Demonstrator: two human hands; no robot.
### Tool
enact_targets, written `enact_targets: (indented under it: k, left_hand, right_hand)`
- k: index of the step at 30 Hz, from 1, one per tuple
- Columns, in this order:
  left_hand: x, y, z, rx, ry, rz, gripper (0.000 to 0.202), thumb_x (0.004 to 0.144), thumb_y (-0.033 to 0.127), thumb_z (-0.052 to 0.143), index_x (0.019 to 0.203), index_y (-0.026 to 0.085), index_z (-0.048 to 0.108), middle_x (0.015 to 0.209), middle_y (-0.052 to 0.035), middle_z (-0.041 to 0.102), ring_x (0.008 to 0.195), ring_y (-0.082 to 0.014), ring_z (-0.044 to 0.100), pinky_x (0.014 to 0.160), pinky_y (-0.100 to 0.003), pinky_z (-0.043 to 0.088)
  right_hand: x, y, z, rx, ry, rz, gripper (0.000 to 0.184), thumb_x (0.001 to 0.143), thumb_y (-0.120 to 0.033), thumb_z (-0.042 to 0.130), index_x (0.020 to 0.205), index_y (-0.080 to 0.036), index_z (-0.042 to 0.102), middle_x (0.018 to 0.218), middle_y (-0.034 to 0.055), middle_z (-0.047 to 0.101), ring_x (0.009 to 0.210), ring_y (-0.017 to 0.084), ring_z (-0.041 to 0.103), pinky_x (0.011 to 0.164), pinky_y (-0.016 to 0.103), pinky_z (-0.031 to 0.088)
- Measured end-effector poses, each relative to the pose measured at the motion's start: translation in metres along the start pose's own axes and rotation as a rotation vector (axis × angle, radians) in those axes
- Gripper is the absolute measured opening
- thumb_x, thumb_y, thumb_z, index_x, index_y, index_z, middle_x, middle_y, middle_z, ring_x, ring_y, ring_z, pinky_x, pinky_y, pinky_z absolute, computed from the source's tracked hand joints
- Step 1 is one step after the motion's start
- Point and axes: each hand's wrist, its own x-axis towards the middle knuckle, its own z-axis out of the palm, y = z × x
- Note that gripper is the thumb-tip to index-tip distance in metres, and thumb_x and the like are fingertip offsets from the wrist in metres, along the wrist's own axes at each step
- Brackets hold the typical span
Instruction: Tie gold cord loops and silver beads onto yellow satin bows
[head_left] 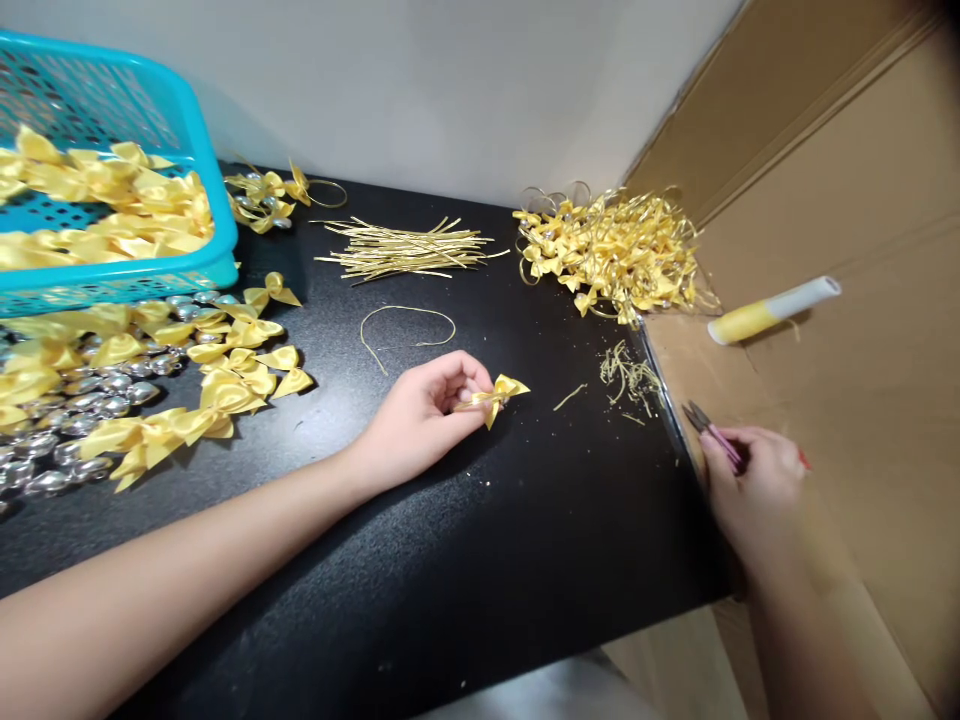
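My left hand pinches a small yellow ribbon bow low over the middle of the black table. Part of the bow is hidden by the fingers. At the table's right edge, my right hand is closed around small scissors-like snips with dark blades and pinkish handles. The blades point up and left, towards a heap of short gold clippings. One loose clipping lies between the hands. Beyond my left hand rests a single curved gold cord.
A turquoise basket of yellow bows stands back left. Before it lie rows of bows and silvery beads. Gold cords lie at the back, beside a pile of looped bows. Cardboard and a ribbon-wrapped tube are right.
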Motion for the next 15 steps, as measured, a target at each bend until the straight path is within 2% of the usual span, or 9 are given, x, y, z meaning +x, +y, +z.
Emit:
enact_targets:
  k: [6, 8, 10, 12, 15]
  left_hand:
    - [-0.001, -0.001, 0.0, -0.003, 0.016, 0.001, 0.015, 0.069, 0.015, 0.068, 0.076, 0.015, 0.055, 0.068, 0.0039, 0.055, 0.06, -0.0076, 0.049, 0.06, -0.021, 0.039]
    - [-0.001, 0.0, 0.0, -0.021, 0.004, -0.018, 0.015, 0.073, 0.019, 0.067, 0.079, 0.016, 0.054, 0.069, 0.0032, 0.058, 0.061, -0.0083, 0.051, 0.062, -0.022, 0.041]
    - [-0.001, 0.0, 0.0, -0.039, -0.021, -0.027, 0.015, 0.076, 0.022, 0.066, 0.083, 0.017, 0.053, 0.073, 0.0019, 0.061, 0.064, -0.0095, 0.055, 0.065, -0.023, 0.042]
    - [-0.001, 0.0, -0.001, -0.042, -0.054, -0.019, 0.016, 0.079, 0.023, 0.064, 0.085, 0.017, 0.051, 0.074, 0.0014, 0.062, 0.066, -0.0104, 0.057, 0.066, -0.024, 0.043]
    - [-0.002, -0.001, -0.003, -0.005, -0.107, 0.005, 0.016, 0.082, 0.024, 0.063, 0.088, 0.018, 0.05, 0.071, 0.0028, 0.059, 0.064, -0.0102, 0.054, 0.062, -0.023, 0.041]
  right_hand:
    - [0.0, -0.004, -0.005, -0.035, -0.015, -0.047, 0.035, 0.086, -0.048, 0.048, 0.085, -0.017, 0.064, 0.091, 0.0162, 0.063, 0.099, 0.036, 0.059, 0.09, 0.055, 0.043]
    - [0.002, -0.019, -0.014, -0.069, 0.032, -0.08, 0.034, 0.086, -0.047, 0.051, 0.088, -0.016, 0.066, 0.095, 0.0176, 0.064, 0.103, 0.038, 0.059, 0.093, 0.058, 0.041]
    - [0.006, -0.046, -0.023, -0.008, 0.087, -0.119, 0.026, 0.086, -0.041, 0.056, 0.091, -0.017, 0.066, 0.102, 0.0169, 0.065, 0.104, 0.035, 0.061, 0.095, 0.055, 0.042]
    - [0.012, -0.084, -0.029, 0.211, -0.038, -0.158, 0.02, 0.087, -0.037, 0.057, 0.093, -0.02, 0.066, 0.097, 0.0115, 0.068, 0.095, 0.028, 0.065, 0.086, 0.045, 0.049]
    - [0.025, -0.146, -0.022, 0.566, -0.423, -0.152, 0.019, 0.091, -0.033, 0.05, 0.092, -0.022, 0.066, 0.087, 0.0042, 0.07, 0.078, 0.018, 0.066, 0.07, 0.03, 0.051]
